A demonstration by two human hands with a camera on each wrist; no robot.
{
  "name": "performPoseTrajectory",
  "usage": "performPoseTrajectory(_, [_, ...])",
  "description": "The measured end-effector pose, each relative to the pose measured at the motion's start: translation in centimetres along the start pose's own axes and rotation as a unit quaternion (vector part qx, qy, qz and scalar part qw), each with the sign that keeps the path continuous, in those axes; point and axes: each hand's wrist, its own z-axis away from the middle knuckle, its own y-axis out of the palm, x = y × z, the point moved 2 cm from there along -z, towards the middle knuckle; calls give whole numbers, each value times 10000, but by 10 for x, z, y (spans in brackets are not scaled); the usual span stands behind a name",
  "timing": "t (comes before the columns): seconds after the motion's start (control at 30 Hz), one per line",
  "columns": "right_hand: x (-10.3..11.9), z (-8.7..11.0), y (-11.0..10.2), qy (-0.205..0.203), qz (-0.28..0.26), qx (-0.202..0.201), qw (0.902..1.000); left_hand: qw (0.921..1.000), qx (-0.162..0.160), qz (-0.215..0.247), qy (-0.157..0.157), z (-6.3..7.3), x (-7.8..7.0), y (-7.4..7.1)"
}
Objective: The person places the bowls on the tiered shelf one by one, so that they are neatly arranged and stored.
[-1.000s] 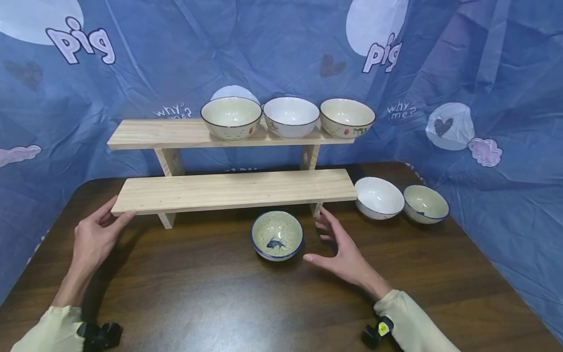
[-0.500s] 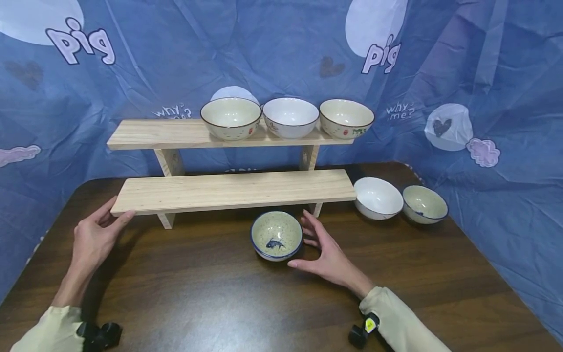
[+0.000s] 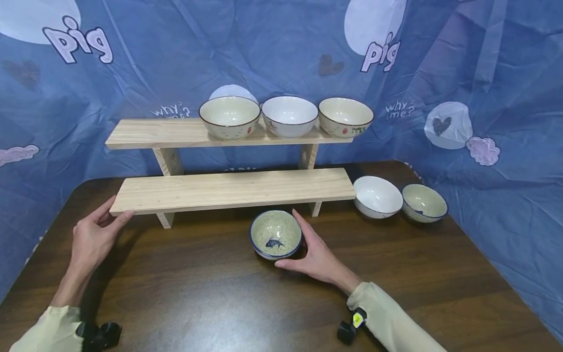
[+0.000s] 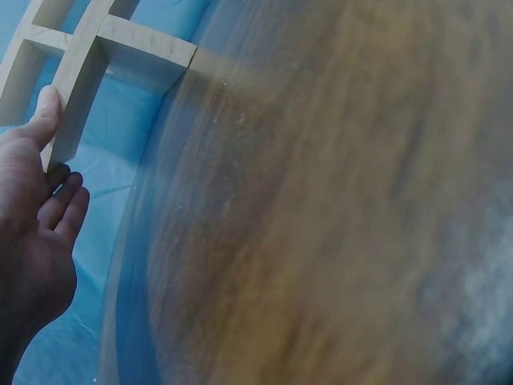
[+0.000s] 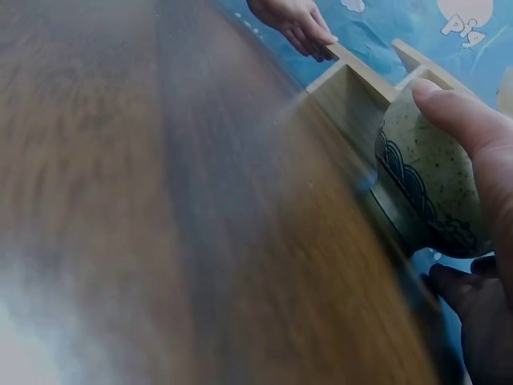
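Observation:
In the head view, my left hand (image 3: 92,234) grips the left end of the lower board of a two-tier wooden shelf (image 3: 233,189), thumb at the front edge. The left wrist view shows the thumb on the board (image 4: 76,96) and the fingertips under its end. My right hand (image 3: 314,252) reaches around the right side of a speckled green bowl (image 3: 277,234) with a blue rim and a blue fish inside, upright on the table. Its thumb lies by the bowl's near side, forefinger by the far right rim. Any firm contact is hard to tell.
Three bowls stand on the upper board: a cream bowl (image 3: 229,117), a white bowl (image 3: 290,116) and another cream bowl (image 3: 346,117). Right of the shelf, a white bowl (image 3: 378,197) and a green bowl (image 3: 424,203) sit on the brown table (image 3: 198,293). A blue cloth (image 3: 272,49) hangs behind.
My right hand has moved left from beside the shelf's right leg to the speckled bowl, its thumb passing along the bowl's near side. The left hand and the bowls keep their places.

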Motion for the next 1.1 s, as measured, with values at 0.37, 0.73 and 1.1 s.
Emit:
performPoseTrajectory(0.37, [5,0,4,14,319,-16,9995,10000,26,53,-52,0,-1,1])
performPoseTrajectory(0.73, [4,-1,4,-20,285,-111,9995,9999,-14,128,-34,1,-1,1])
performPoseTrajectory(1.1, [6,0,4,34,194,-221,9996,9999,26,-1,-108,2,-1,-1])
